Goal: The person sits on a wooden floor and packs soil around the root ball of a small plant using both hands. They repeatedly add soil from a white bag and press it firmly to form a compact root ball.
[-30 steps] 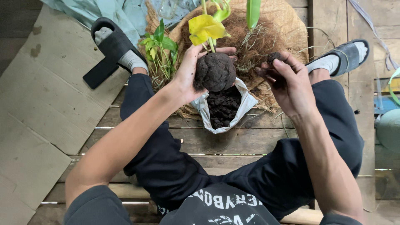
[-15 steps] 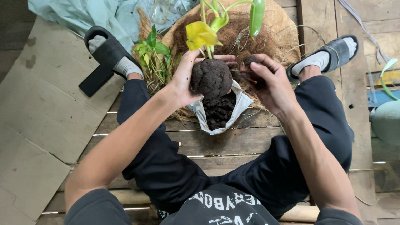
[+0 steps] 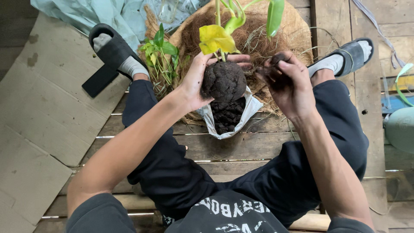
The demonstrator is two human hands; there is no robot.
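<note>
The left hand [image 3: 196, 84] cups a round ball of dark soil [image 3: 223, 80], fingers curled around its far side; a plant with a yellow leaf [image 3: 214, 38] rises from the ball. Just beside it, the right hand [image 3: 289, 84] is closed around what looks like a clump of dark soil or fibre [image 3: 276, 69], though the fingers hide most of it. Below the ball, an open white bag of soil [image 3: 228, 116] rests on the wooden plank floor [image 3: 241, 149], against a heap of brown coconut fibre [image 3: 258, 26].

Plank floor [image 3: 241, 149] bears cardboard [image 3: 39, 116], soil bag [image 3: 228, 118].
</note>
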